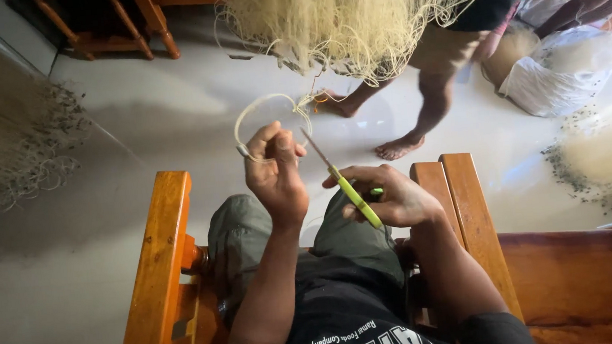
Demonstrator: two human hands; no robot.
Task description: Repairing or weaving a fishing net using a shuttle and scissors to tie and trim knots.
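Dark shirt [365,336] and grey trousers [252,232] are filling the bottom of the view, the seated person sitting in an orange wooden chair [157,281] with both forearms reaching forward over the lap. Across the pale tiled floor [168,117] a big mass of cream fishing net [351,13] is hanging down at the top, and a second person is standing beside it on bare feet [396,147], one leg partly blurred. More net is lying heaped at the left edge [1,140] and spreading along the right edge [607,153], near a white sack [549,80]. Another piece of wooden furniture [130,21] is standing at the upper left.

Left hand [275,175] is raised, its fingers curling tightly shut around a thin cream cord [264,109] that is looping up in a ring above the fist and running on towards the hanging net. Right hand [389,198] is sitting just beside it, lower, fingers closing around the lime-green handle of a pair of scissors [348,190]. The blades are pointing up and left, their tip lying near the left thumb; whether they are parted I cannot tell.
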